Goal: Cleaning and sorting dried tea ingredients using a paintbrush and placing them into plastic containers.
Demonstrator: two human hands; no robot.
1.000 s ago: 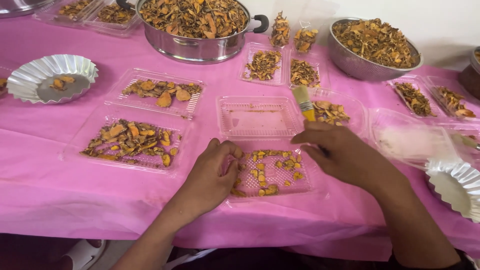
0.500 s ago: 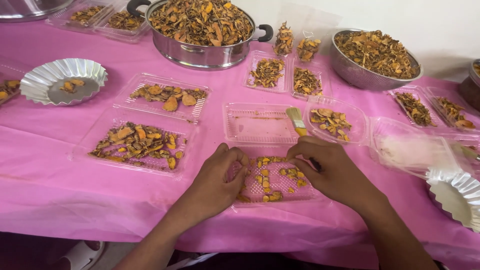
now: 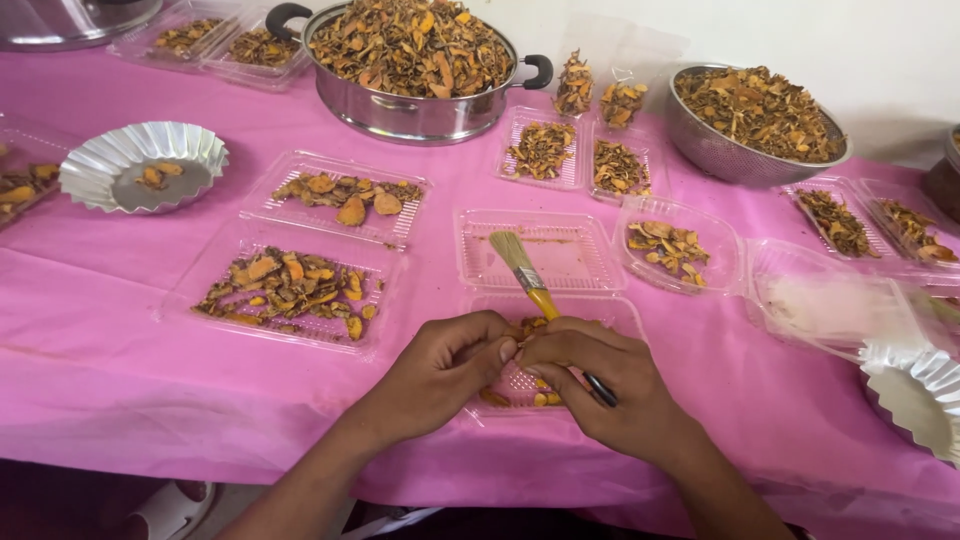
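My right hand [image 3: 600, 385] grips a small paintbrush [image 3: 528, 277] with a yellow handle, its bristles pointing away over the open lid of a clear plastic clamshell box [image 3: 535, 250]. My left hand [image 3: 445, 370] meets the right one above the box's near half, fingertips pinched together at a small orange dried piece that I can barely see. More dried orange slices [image 3: 545, 398] lie in the box under both hands, mostly hidden.
On the pink tablecloth [image 3: 120, 360] stand several clear trays of dried slices [image 3: 290, 285], a steel pot [image 3: 410, 60] and a steel bowl [image 3: 755, 120] heaped with them. Fluted foil dishes sit at the left [image 3: 140, 165] and right edge [image 3: 920, 390].
My hands have come together over the near half of the box. The brush has swung from the right side toward the middle, its bristles now over the lid.
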